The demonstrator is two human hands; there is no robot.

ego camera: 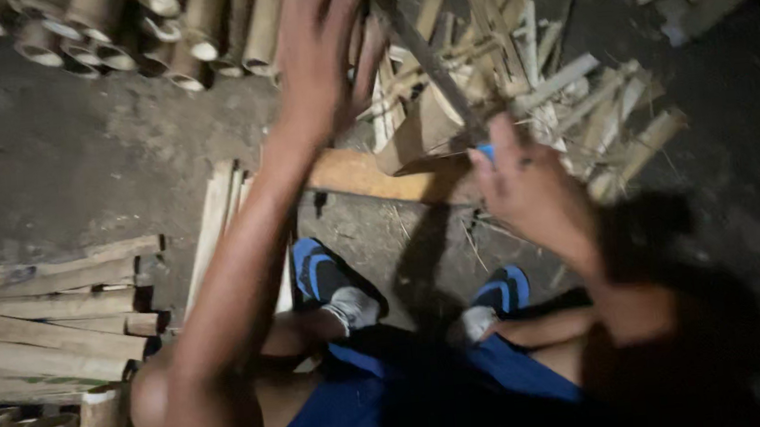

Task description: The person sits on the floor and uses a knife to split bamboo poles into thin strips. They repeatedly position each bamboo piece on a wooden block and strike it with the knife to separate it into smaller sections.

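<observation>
Right hand (pixel 529 187) grips a blade (pixel 431 58) at frame centre; left hand (pixel 320 49), fingers spread and empty, hovers over the bamboo piece (pixel 423 132). Best to steady the piece, fingers clear of the edge.

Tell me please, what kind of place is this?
Probably a simple bamboo-splitting work area on a dirt floor: stacked bamboo tubes, a pile of split strips, and a wooden plank as chopping base.

A long dark blade (pixel 429 58) with a blue handle end leans from far left down toward the near right. Its low end sits on a pale bamboo piece (pixel 417 132), which rests on a flat wooden board (pixel 368 176) on the dirt floor.
</observation>
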